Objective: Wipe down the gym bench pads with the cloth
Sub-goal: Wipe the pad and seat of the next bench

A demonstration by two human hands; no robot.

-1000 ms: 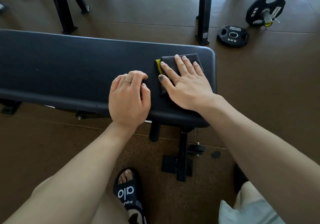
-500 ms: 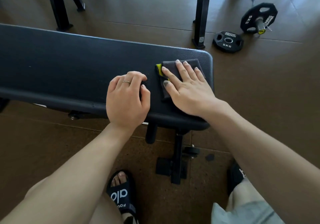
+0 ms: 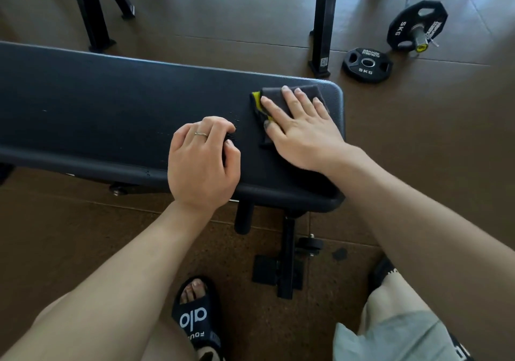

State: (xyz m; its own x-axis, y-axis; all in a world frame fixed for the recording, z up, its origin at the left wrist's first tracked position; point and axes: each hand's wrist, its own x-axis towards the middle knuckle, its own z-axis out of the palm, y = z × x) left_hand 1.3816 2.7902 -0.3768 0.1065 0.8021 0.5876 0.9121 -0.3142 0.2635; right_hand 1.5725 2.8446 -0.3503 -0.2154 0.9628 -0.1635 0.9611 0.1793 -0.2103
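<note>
My right grip (image 3: 303, 135) lies flat, fingers straight, on the soft folded cloth (image 3: 289, 93) near the bench pad (image 3: 111, 104) right end, best pressed from above; my left grip (image 3: 203, 162) rests curled, holding nothing.

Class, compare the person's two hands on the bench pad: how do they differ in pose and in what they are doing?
The right hand lies flat, fingers straight, pressing the grey cloth; the left hand has curled fingers and holds nothing. The left hand wears a ring; the right shows none. Right is nearer the pad's end. Both rest on the bench pad.
</note>
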